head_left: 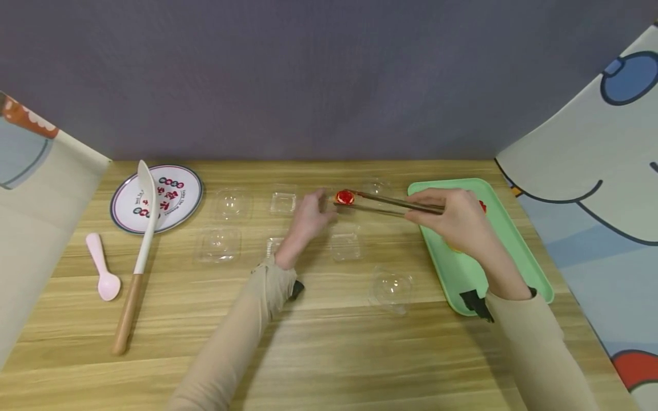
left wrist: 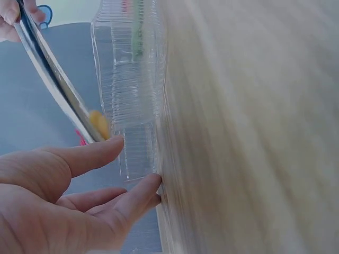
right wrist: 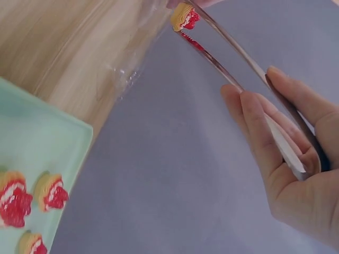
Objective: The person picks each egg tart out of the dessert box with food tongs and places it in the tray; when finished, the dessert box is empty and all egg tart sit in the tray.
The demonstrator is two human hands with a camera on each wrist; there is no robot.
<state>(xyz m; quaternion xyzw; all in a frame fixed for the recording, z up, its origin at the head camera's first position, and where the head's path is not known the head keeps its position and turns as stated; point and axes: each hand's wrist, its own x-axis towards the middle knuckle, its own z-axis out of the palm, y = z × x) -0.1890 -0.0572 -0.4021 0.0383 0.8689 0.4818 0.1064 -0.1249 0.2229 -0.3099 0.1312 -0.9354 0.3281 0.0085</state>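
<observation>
My right hand (head_left: 457, 220) grips long metal tongs (right wrist: 225, 69). Between the tongs' serrated tips is a small toy tart (head_left: 345, 197), with a yellow base and red-and-white topping. The tart hangs above the row of clear plastic boxes, right by my left fingers. My left hand (head_left: 311, 214) is at the near end of a clear plastic box (left wrist: 139, 153), thumb by its upper edge and a fingertip low beside it. Whether the thumb presses the box I cannot tell. More tarts (right wrist: 52, 191) lie on the green tray (head_left: 506, 257), partly behind my right hand in the head view.
Other clear boxes, such as a square one (head_left: 345, 245) and a domed one (head_left: 392, 288), stand about the table's middle. On the left are a patterned plate (head_left: 192, 197), a white spoon with a wooden handle (head_left: 135, 297) lying across it, and a pink spoon (head_left: 109, 285). A grey partition (head_left: 308, 85) rises behind.
</observation>
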